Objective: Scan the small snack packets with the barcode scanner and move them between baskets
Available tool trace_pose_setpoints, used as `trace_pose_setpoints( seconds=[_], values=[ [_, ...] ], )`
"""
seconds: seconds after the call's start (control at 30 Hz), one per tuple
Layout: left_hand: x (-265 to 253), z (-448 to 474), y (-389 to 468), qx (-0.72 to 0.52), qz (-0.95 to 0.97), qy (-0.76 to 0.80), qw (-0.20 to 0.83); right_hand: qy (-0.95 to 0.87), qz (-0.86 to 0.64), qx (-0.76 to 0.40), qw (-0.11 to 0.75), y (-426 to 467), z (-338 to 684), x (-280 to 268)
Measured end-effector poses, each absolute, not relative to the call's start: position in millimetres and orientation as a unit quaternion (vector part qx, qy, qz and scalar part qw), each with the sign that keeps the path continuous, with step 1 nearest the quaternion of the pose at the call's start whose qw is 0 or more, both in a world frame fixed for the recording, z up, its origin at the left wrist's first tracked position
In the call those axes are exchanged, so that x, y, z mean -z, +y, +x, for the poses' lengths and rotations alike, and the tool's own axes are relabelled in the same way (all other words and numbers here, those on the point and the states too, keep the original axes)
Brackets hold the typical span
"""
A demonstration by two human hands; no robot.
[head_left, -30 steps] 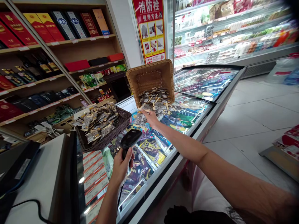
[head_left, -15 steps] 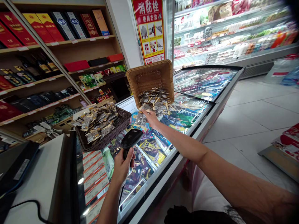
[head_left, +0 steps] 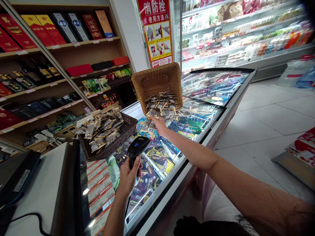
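My left hand (head_left: 130,173) is wrapped round the handle of a black barcode scanner (head_left: 138,146), whose head points toward the baskets. A small blue light shows on top of the scanner. Farther off, my right hand (head_left: 159,125) pinches a small snack packet (head_left: 148,126) with a printed label, at the lip of a tan wicker basket (head_left: 157,70). That basket lies tipped on its side, with several similar packets (head_left: 162,100) inside and spilling out of it. To the left, a dark brown woven basket (head_left: 128,124) holds a heap of the same kind of packets (head_left: 104,127).
Both baskets rest on the glass top of a chest freezer (head_left: 214,131) full of bagged goods. Price labels (head_left: 100,193) line its near left end. Shelves of boxes (head_left: 93,42) stand left, a lit refrigerated display (head_left: 221,42) behind, and a counter (head_left: 49,186) at the near left.
A blue light now shows on the scanner, which was dark before. Both hands stay in nearly the same place, and the view has shifted slightly.
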State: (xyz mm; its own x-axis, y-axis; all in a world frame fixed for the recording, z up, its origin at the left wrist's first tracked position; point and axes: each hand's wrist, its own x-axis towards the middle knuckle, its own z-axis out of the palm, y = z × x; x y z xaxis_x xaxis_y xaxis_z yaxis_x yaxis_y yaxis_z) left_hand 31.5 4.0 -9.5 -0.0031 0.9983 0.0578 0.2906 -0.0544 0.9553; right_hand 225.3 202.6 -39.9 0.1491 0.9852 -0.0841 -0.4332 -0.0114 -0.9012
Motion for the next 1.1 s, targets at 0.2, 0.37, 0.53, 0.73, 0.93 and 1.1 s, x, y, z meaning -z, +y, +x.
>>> trace_pose_setpoints(
  seconds=[0.2,0.37,0.53,0.73,0.93,1.1],
  values=[
    [10,33,4,-0.450,0.570,0.556,0.405,-0.331,-0.428,-0.565,0.623,204,226,42],
    [11,31,6,-0.446,0.574,0.555,0.404,-0.331,-0.426,-0.566,0.623,200,226,40],
    [12,33,4,-0.455,0.571,0.553,0.402,-0.314,-0.427,-0.573,0.625,193,226,32],
    [18,29,8,-0.455,0.585,0.555,0.378,-0.289,-0.450,-0.573,0.621,194,223,24],
    [23,25,12,-0.477,0.574,0.556,0.366,-0.270,-0.420,-0.579,0.645,201,222,24],
    [24,23,14,-0.503,0.547,0.545,0.388,-0.241,-0.446,-0.539,0.673,204,228,13]
  ],
)
